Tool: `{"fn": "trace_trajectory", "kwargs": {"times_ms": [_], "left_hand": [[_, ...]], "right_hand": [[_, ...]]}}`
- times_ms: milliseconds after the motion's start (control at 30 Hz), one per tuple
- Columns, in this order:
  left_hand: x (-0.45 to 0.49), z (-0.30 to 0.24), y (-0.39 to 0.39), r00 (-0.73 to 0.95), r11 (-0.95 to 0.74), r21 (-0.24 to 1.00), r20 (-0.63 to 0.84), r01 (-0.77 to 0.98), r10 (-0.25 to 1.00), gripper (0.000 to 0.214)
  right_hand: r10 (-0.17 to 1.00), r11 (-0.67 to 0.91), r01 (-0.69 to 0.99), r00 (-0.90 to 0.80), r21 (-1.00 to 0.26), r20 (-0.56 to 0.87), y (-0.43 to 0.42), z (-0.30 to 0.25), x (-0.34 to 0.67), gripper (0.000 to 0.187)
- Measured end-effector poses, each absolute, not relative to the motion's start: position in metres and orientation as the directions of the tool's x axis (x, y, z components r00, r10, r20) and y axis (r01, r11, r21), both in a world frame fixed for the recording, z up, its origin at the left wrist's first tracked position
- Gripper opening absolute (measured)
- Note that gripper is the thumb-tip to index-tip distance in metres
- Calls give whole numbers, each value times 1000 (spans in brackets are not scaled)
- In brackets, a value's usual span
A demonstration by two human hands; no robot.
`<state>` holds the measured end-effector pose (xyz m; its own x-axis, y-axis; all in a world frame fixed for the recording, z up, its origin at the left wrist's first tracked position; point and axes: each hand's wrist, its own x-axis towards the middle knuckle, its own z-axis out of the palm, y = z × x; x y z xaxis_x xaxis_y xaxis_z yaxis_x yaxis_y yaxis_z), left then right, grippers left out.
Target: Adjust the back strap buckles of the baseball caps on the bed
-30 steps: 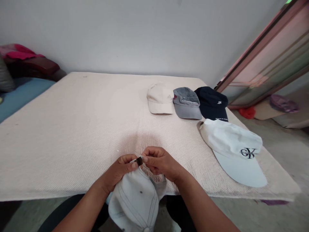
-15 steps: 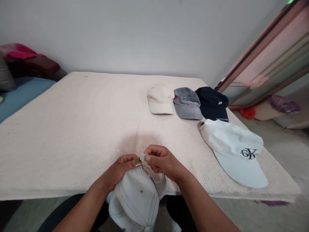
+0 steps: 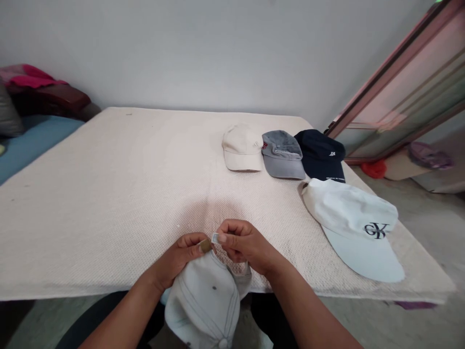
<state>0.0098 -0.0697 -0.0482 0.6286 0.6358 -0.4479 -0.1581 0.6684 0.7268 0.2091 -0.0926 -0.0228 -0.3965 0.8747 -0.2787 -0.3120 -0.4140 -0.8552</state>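
A light grey cap [image 3: 203, 300] hangs at the table's front edge, its crown facing down toward my lap and its back strap at the top. My left hand [image 3: 185, 254] pinches the strap end with the brass-coloured buckle [image 3: 205, 245] between thumb and fingers. Between the thumb and bent fingers of my right hand [image 3: 241, 242] is the pale end of the cap's strap [image 3: 215, 238], just right of the buckle. Whether the strap end touches the buckle I cannot tell. Most of the cap's brim is hidden.
On the cream-covered table [image 3: 109, 194] lie a beige cap [image 3: 241, 145], a grey cap [image 3: 281, 150] and a navy cap [image 3: 321, 150] side by side. Nearer, at the right, rests a white cap [image 3: 352, 208] with black letters. A wall [image 3: 199, 53] stands behind the table.
The buckle has tilted slightly and dropped a little to the left, and the strap end sits a touch more apart from it. Both hands keep their hold on the cap.
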Motion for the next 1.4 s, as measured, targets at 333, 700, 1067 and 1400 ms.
{"fn": "trace_trajectory", "kwargs": {"times_ms": [333,700,1067,1400], "left_hand": [[9,-51,-68,616,671,727,-465,-144,636,18],[11,-46,-67,624,663,744,-483,-77,614,21],[5,-46,-65,715,602,796,-459,67,527,21],[3,-52,-66,731,654,757,-444,-3,518,19]], "right_hand": [[873,-394,-239,-398,-887,-280,-93,-21,206,27],[873,-319,-82,-412,-944,-260,-93,-21,212,26],[784,-338,11,-551,-941,-288,-90,-22,220,19],[765,-425,-67,-559,-903,-319,-90,-21,219,20]]}}
